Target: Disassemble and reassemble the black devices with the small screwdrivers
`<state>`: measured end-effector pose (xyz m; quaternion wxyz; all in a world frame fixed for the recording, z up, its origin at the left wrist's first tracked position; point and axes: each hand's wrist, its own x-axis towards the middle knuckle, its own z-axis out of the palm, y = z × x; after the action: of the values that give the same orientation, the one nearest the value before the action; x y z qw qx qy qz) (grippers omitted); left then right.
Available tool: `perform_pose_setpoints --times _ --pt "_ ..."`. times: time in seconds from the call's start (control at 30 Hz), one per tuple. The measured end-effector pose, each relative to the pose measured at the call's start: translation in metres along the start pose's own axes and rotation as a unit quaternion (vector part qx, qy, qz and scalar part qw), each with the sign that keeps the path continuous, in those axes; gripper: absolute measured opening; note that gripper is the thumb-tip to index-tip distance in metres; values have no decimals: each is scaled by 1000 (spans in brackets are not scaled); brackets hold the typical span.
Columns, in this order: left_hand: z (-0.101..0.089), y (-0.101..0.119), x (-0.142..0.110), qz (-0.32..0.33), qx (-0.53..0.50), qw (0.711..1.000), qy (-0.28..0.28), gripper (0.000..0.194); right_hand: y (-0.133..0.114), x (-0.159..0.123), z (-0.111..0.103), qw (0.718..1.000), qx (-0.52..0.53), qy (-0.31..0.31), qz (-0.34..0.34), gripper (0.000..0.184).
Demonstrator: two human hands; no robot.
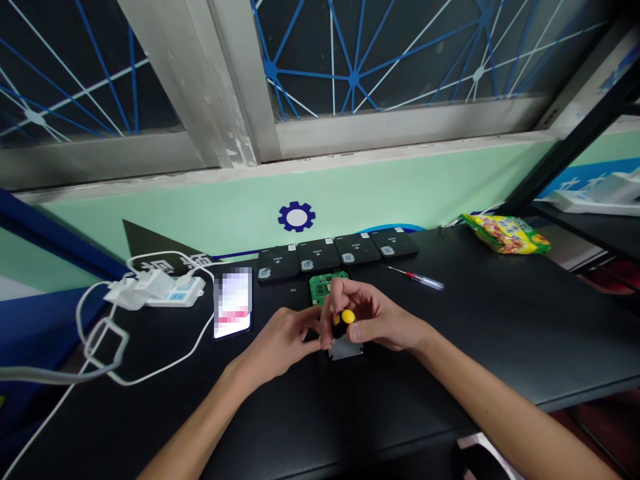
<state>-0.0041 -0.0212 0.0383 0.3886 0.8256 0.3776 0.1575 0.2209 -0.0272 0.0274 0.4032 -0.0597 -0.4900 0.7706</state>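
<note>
The right hand (384, 321) is curled, thumb and fingers pinching a black-and-yellow handle (344, 321) with its yellow end facing up. The left hand (285, 340) comes in from the other side, thumb and fingers bent and reaching close to the right fingertips; whether they pinch anything, the view does not show.

The handle is within the right hand's grip, just above a grey plate (346, 349) whose near edge shows below the fingers. Its lower end is hidden, so contact with the plate cannot be told. Beyond the hands, a green board (320, 288) shows partly, its near right side covered by the right hand. The work looks like close handling with a tool over the plate, with the left hand perhaps steadying it; a move from this pose would call for a firm, upright hold and little sideways push.

Farther out on the black desk (500, 333), a lit phone (233, 303) lies left of the board, and a screwdriver (424, 281) with a clear handle lies to the right. Four black boxes (317, 255) stand in a row behind the board. At the far left is a white power strip (185, 292) among cables; at the far right, a green-and-yellow packet (505, 235).
</note>
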Motion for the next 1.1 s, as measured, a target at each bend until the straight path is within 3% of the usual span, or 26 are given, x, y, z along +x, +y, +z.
perform_pose_setpoints --times 0.13,0.33,0.5,0.8,1.0,1.1 --pt "-2 0 1 4 -8 1000 -19 6 1 0 1 1000 -6 -1 4 35" --pt "2 -11 1 -16 29 999 5 10 1 -1 6 1000 -2 17 5 28" --pt "4 -13 1 -15 20 1000 -7 13 -6 0 8 1000 9 14 17 42" --pt "5 -15 -1 -5 -10 1000 0 16 2 -1 6 1000 4 21 13 25" --pt "1 -11 0 10 -1 1000 -20 9 4 0 6 1000 19 15 5 34" --pt "2 -10 1 0 10 1000 -9 7 3 1 8 999 27 26 5 30"
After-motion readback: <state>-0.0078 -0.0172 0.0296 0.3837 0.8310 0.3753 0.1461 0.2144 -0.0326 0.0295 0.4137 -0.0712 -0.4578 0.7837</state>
